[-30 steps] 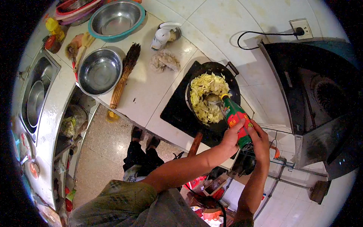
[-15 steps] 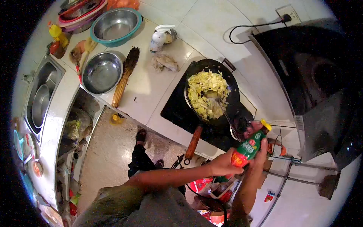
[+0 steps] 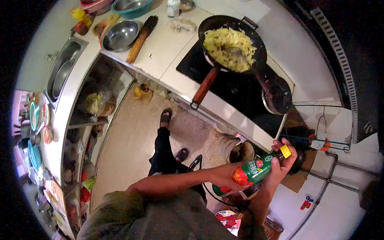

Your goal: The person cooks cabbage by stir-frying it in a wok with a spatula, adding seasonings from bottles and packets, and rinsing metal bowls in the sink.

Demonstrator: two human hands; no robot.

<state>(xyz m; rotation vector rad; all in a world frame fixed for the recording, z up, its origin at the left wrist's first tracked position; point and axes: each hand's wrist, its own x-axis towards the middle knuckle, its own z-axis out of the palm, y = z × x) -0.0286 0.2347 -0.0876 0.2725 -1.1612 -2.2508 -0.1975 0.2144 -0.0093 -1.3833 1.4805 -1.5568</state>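
Observation:
A green bottle [image 3: 256, 170] with a red-marked label and a yellow cap lies slanted between my two hands, cap end up and to the right. My left hand [image 3: 228, 177] is wrapped round its lower part; the green base shows below the fingers. At the neck, just under the cap, my right hand [image 3: 285, 159] holds it with fingers curled. The cap sits on the bottle. Above, a black wok [image 3: 262, 50] holds chopped pale-yellow cabbage [image 3: 228, 44]. A ladle, partly hidden by the food, rests in the wok. The wok's wooden handle [image 3: 206, 86] points toward the floor.
The black cooktop [image 3: 236, 90] has a second burner [image 3: 278, 94] at right. A metal bowl [image 3: 121, 36], a bamboo brush [image 3: 140, 44] and a crumpled cloth [image 3: 182, 25] lie on the counter. At left are a sink [image 3: 64, 68] and open shelves. A bucket [image 3: 238, 154] stands below the counter.
The bottle has moved from over the wok, tipped cap-first, to below the cooktop, cap end up. My right hand has shifted to its neck. The view has swung down toward the floor.

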